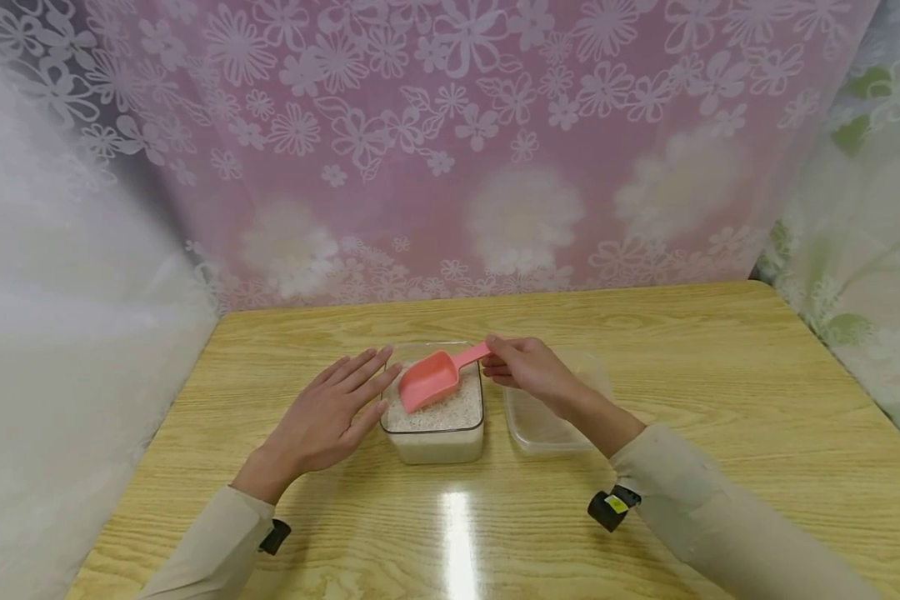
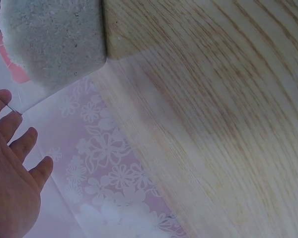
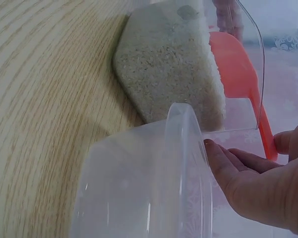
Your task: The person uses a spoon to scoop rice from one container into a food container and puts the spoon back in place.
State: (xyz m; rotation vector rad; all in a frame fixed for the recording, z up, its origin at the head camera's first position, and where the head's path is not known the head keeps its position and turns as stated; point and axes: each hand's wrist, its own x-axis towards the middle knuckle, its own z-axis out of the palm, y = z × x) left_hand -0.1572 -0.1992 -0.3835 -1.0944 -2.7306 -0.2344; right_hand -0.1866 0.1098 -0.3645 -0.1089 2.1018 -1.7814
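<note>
A clear square container [image 1: 438, 450] filled high with white rice [image 1: 451, 412] stands mid-table. In the head view a pink scoop [image 1: 429, 382] lies over the rice, its bowl facing up and its handle slanting across the right rim. My right hand [image 1: 537, 372] pinches the end of that handle between thumb and fingers. Through the clear wall in the right wrist view, the scoop's bowl [image 3: 234, 67] shows at the rice surface. Fingers spread and straight, my left hand [image 1: 335, 419] is at the container's left rim. The left wrist view shows its fingertips [image 2: 43, 171] by the rim.
Right of the rice, under my right forearm, stands a second, translucent plastic container [image 1: 551, 442]. The wooden table [image 1: 330, 533] meets a pink flowered curtain [image 1: 435, 208] at its back edge. Pale sheets hang on both sides.
</note>
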